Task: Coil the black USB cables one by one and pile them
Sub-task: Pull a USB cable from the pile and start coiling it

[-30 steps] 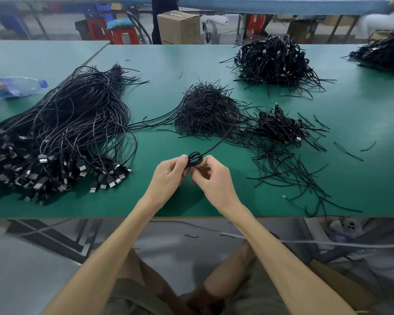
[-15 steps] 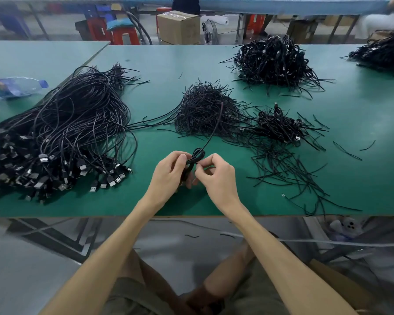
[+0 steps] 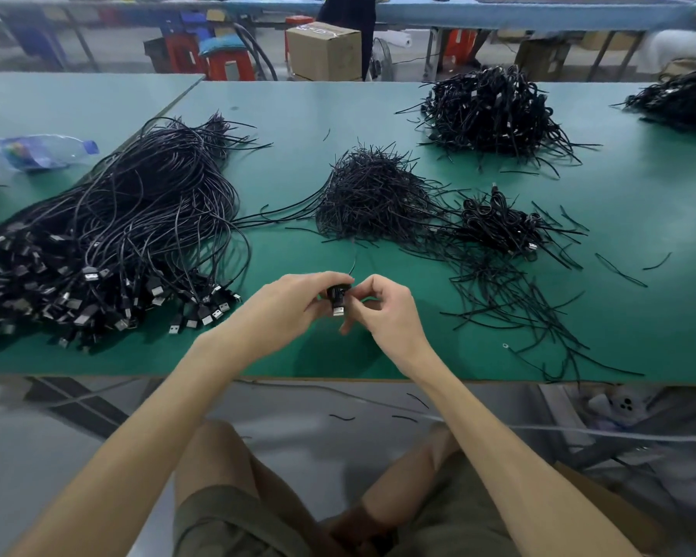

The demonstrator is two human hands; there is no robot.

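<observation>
You hold one coiled black USB cable (image 3: 337, 297) between both hands, over the near part of the green table (image 3: 298, 114).

Your left hand (image 3: 288, 305) curls its fingers round the small bundle, whose silver plug points down. Your right hand (image 3: 384, 313) pinches it from the other side with thumb and forefinger. A heap of loose cables (image 3: 137, 219) lies to your left, a mound of thin black ties (image 3: 374, 195) sits ahead, and a small pile of coiled cables (image 3: 499, 223) lies just right of that.

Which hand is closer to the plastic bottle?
Left. Both hold the coiled cable, but the plastic bottle lies far off on the left hand's side; the right hand is farther away.
</observation>
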